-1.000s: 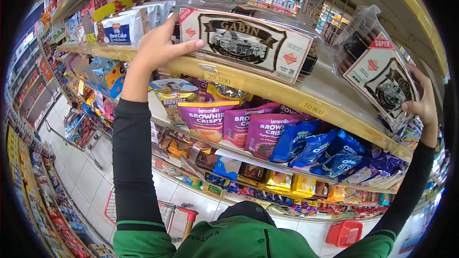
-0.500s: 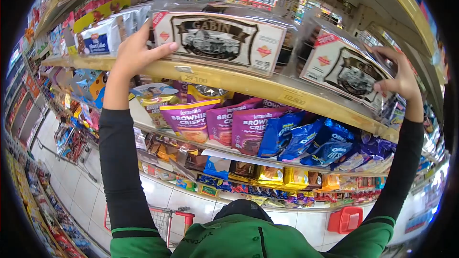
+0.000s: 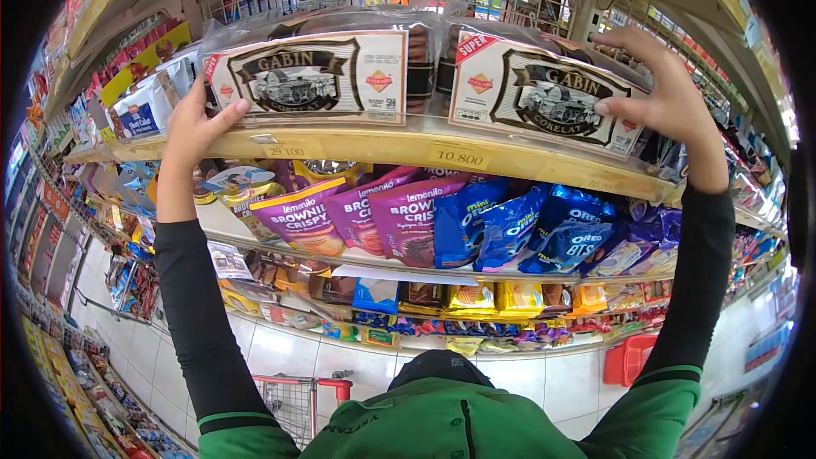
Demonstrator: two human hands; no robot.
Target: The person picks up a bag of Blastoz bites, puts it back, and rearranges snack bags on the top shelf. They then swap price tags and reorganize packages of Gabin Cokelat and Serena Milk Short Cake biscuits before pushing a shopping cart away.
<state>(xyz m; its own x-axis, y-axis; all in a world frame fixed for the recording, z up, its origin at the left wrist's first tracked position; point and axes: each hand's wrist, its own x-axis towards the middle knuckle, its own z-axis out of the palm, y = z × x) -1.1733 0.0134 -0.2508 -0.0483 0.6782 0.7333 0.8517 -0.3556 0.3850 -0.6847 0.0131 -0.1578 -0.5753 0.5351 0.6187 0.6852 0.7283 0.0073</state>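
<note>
Two clear packs of Gabin chocolate biscuits stand side by side on the upper shelf, their white labels facing me. My left hand point(image 3: 201, 126) grips the left end of the left biscuit pack point(image 3: 297, 81), thumb on the label's lower corner. At the right biscuit pack point(image 3: 544, 93), which has a red "SUPER" corner, my right hand point(image 3: 667, 98) holds the right end. Its thumb presses the label while the forefinger reaches over the top. A narrow gap separates the packs. The fingers behind them are partly hidden.
A yellow shelf edge point(image 3: 374, 146) with price tags runs below the packs. Underneath are purple Brownie Crispy bags point(image 3: 416, 217) and blue Oreo bags point(image 3: 578, 242). White cake packs point(image 3: 144, 110) stand at left. A red-handled cart point(image 3: 331, 389) and red basket point(image 3: 627, 361) are on the floor.
The right pack has come closer to the left one and now faces more squarely forward. My right hand has shifted with it. The whole view has turned slightly.
</note>
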